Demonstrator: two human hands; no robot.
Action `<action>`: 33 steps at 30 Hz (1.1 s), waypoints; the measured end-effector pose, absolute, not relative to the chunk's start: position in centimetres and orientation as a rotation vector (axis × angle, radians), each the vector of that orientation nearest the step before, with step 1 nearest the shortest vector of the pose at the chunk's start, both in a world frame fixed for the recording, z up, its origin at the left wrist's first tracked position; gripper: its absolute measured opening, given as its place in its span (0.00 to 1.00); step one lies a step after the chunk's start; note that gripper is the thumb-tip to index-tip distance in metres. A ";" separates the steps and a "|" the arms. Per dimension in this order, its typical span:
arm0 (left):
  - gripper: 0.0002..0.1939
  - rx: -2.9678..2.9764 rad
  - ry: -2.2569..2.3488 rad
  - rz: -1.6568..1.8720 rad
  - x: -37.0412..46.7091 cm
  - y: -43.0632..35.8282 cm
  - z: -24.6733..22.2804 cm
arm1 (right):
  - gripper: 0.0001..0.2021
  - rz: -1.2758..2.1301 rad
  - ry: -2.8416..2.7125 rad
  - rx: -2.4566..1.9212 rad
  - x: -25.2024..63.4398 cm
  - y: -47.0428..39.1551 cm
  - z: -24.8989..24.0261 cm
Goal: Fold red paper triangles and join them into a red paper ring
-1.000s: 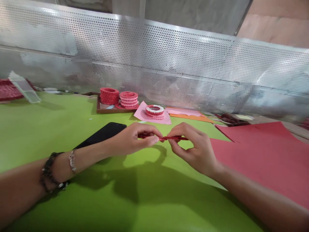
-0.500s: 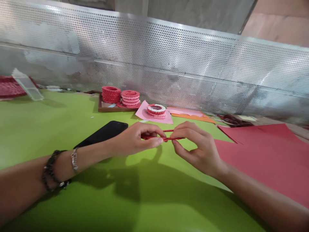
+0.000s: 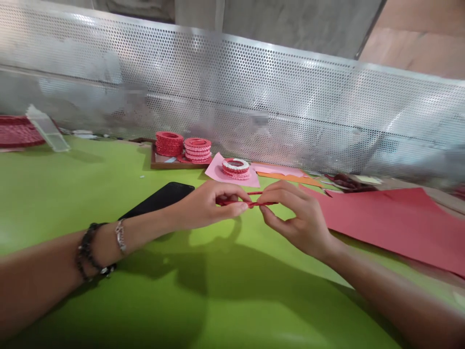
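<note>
A thin red ring (image 3: 255,204), seen almost edge-on, spans the gap between my two hands above the green tabletop (image 3: 232,310). My left hand (image 3: 210,206) pinches its left part between thumb and fingers. On the opposite side, my right hand (image 3: 301,218) has thumb and fingertips closed on the ring's right part. My fingers hide both ends of it. Behind the hands, a small stack of red, pink and white scalloped rings (image 3: 237,170) rests on a pink paper square (image 3: 214,169).
A black phone (image 3: 154,201) lies beside my left forearm. Two ring stacks (image 3: 169,144) stand in a brown tray (image 3: 181,166). Large red paper (image 3: 385,218) lies at right. A clear plastic piece (image 3: 49,128) leans at far left. A perforated metal panel (image 3: 232,77) runs along the back.
Both hands keep their hold on the ring, almost in place. The red paper at right has shifted, and green tabletop now shows below its near edge. The view has moved slightly.
</note>
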State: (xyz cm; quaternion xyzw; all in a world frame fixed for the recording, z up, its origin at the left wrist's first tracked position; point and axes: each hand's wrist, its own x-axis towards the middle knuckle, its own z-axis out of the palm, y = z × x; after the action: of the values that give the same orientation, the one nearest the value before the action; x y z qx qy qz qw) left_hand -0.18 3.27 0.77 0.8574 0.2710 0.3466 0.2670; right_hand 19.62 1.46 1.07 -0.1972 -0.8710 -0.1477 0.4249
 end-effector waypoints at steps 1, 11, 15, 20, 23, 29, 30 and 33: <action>0.13 2.313 0.731 0.939 -0.2 3.3 0.8 | 0.05 -0.384 -2.181 -0.497 19.6 1.5 1.1; 0.12 2.327 0.789 0.973 -0.2 3.5 0.1 | 0.04 -0.330 -2.196 -0.560 19.9 1.6 1.1; 0.12 2.361 0.790 1.000 -0.2 3.3 0.3 | 0.05 -0.416 -2.221 -0.526 19.9 1.5 1.4; 0.12 2.392 0.815 0.974 -0.2 3.2 0.4 | 0.05 -0.433 -2.256 -0.539 19.9 1.4 1.6; 0.13 2.361 0.823 0.909 -0.3 3.4 0.2 | 0.06 -0.446 -2.286 -0.587 19.9 1.3 1.4; 0.14 2.305 0.838 0.825 -0.2 3.7 -0.2 | 0.07 -0.420 -2.314 -0.641 20.0 1.3 1.1; 0.14 2.302 0.838 0.817 -0.2 3.7 -0.1 | 0.07 -0.413 -2.315 -0.654 20.1 1.3 1.1; 0.14 2.295 0.852 0.820 -0.2 3.7 0.0 | 0.06 -0.417 -2.314 -0.682 20.2 1.3 1.1</action>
State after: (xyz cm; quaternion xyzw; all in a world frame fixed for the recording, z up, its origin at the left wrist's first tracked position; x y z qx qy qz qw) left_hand -0.16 3.66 0.03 0.8544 0.3171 0.3053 0.2763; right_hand 20.18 1.26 1.11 -0.2620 -0.8890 -0.1601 0.3398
